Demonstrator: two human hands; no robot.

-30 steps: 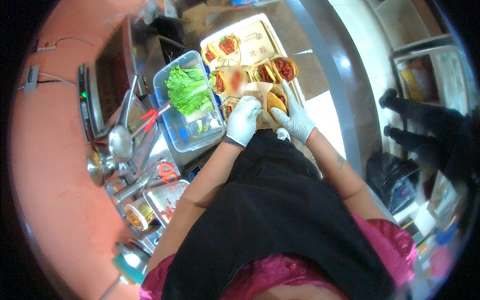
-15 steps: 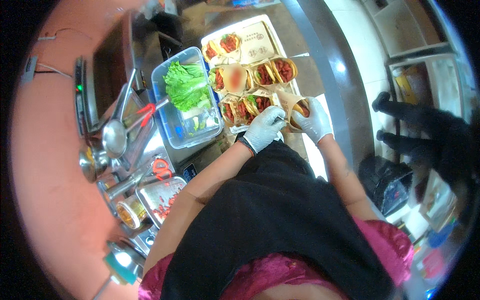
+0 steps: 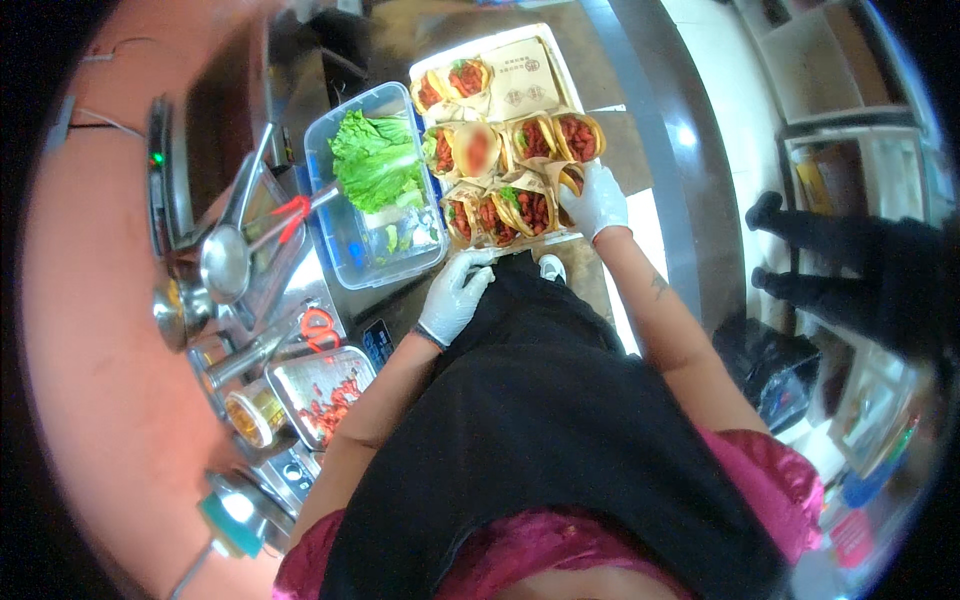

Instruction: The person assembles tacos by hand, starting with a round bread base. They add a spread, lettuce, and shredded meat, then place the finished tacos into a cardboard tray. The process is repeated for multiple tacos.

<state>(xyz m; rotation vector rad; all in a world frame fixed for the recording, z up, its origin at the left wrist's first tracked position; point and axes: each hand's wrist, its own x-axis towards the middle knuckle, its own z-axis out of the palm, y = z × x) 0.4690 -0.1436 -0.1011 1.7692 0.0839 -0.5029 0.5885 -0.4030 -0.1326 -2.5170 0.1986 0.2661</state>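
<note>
A pale tray [image 3: 568,85] lined with printed paper holds rows of filled flatbread pockets [image 3: 496,217] in brown paper sleeves, stuffed with red-brown meat and some green leaf. At the right end of the nearest row, my gloved right hand [image 3: 597,203] is closed around a sleeved flatbread pocket [image 3: 571,180], its fingers hiding much of it. My gloved left hand [image 3: 455,297] is by the tray's near left edge in front of the black apron. Its fingers are loosely bent, thumb apart, and nothing shows in them.
Left of the tray stands a clear plastic bin [image 3: 366,277] with lettuce [image 3: 375,165] and red-handled tongs [image 3: 293,212] across its rim. Farther left are a ladle [image 3: 226,262], red-handled scissors [image 3: 320,328], a metal pan of chopped red meat [image 3: 330,405] and a jar [image 3: 255,415].
My right hand has carried the sleeved flatbread pocket forward and left into the tray's nearest row. My left hand has let go of its sleeve and drawn back to the left.
</note>
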